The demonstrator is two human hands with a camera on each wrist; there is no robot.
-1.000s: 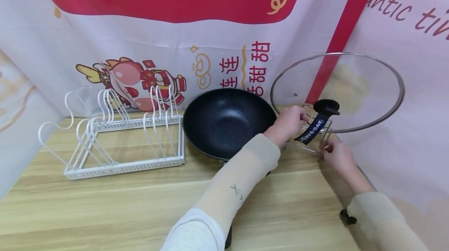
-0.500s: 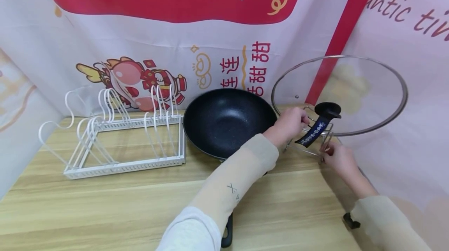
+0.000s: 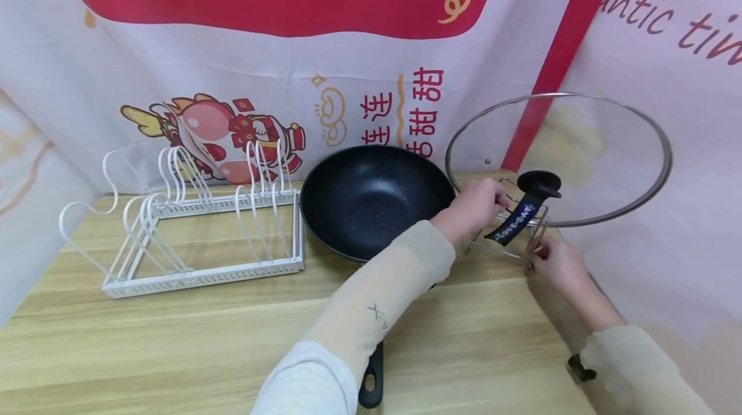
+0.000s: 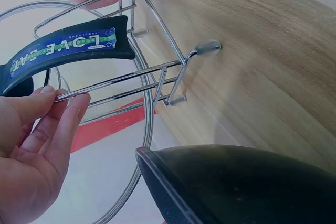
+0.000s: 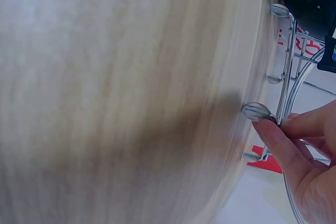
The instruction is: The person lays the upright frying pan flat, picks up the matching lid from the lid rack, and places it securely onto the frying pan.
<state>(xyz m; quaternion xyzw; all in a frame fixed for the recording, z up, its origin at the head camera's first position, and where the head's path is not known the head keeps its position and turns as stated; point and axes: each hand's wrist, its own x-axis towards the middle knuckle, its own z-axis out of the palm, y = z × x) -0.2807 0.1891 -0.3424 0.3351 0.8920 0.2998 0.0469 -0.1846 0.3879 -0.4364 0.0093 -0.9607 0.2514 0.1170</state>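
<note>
A wire lid rack (image 4: pixel 118 81) of shiny metal stands at the table's back right, with a glass lid (image 3: pixel 603 144) leaning upright in it. The lid's black handle (image 3: pixel 516 218) faces forward and bears a blue LOVE-EAT label. My left hand (image 3: pixel 472 205) pinches the rack's left wire between thumb and fingers, as the left wrist view shows. At the rack's right front corner, just by a clear foot cap (image 5: pixel 257 111), my right hand (image 3: pixel 559 267) pinches the wire. A black wok (image 3: pixel 377 202) sits left of the rack, its handle (image 3: pixel 372 376) partly under my left forearm.
A white pot rack (image 3: pixel 203 273) with several curved dividers stands on the wooden table (image 3: pixel 174 350) left of the wok. Printed cloth (image 3: pixel 261 60) hangs right behind the table and along its right side.
The lid and its handle have shifted slightly down. Both hands keep their grip on the wire rack. More of the wok's handle shows from under the left forearm.
</note>
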